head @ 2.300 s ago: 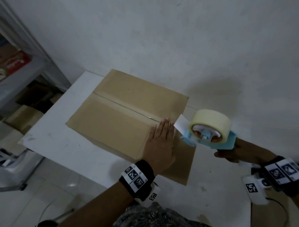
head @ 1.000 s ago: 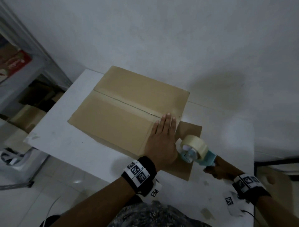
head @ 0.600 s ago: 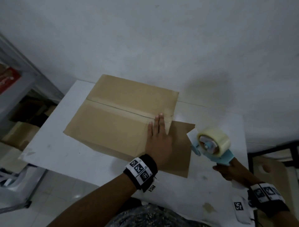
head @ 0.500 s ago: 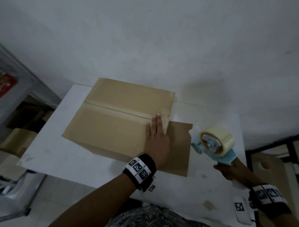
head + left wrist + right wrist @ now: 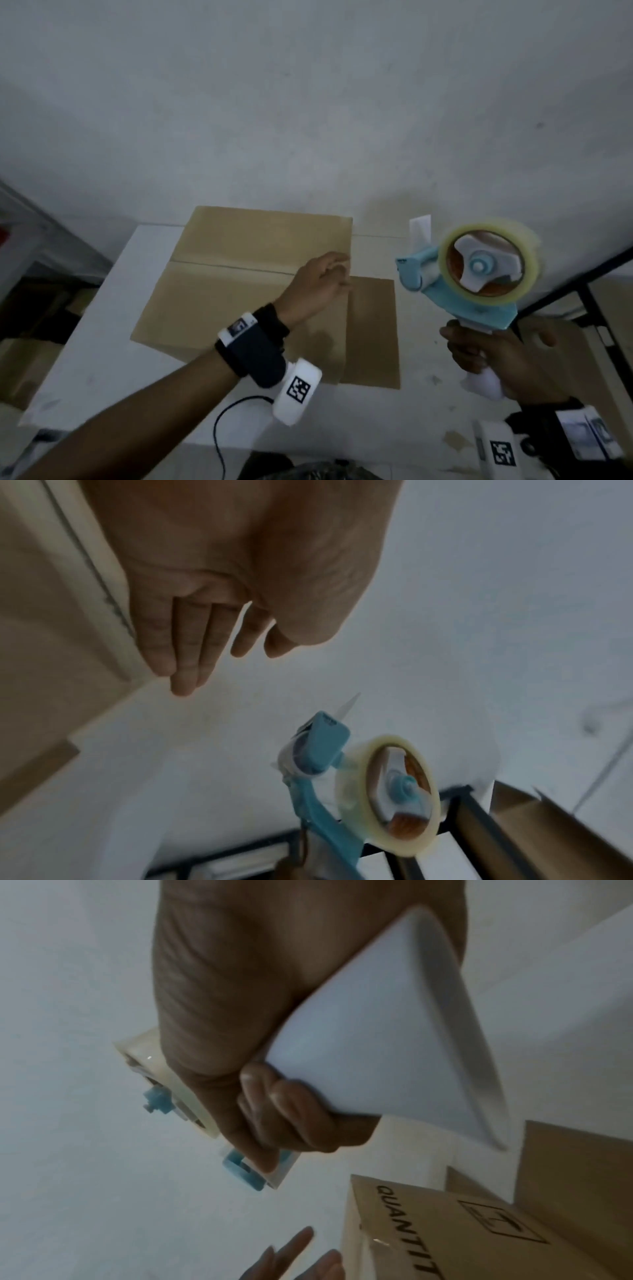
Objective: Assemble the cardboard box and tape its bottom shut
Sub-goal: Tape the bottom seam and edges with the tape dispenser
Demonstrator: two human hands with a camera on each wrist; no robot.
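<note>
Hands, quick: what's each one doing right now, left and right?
Left hand: open, fingers straight, holding nothing, over the cardboard box.
Right hand: gripping the tape dispenser by its handle.

Brown cardboard box [image 5: 239, 284] lies on the table, top flaps closed, one side flap [image 5: 371, 332] splayed flat.

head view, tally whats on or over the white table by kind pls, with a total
cardboard box: 1
tape dispenser: 1
hands: 2, left hand and right hand
wrist cameras: 2, one on the left wrist, one on the right
total: 6
</note>
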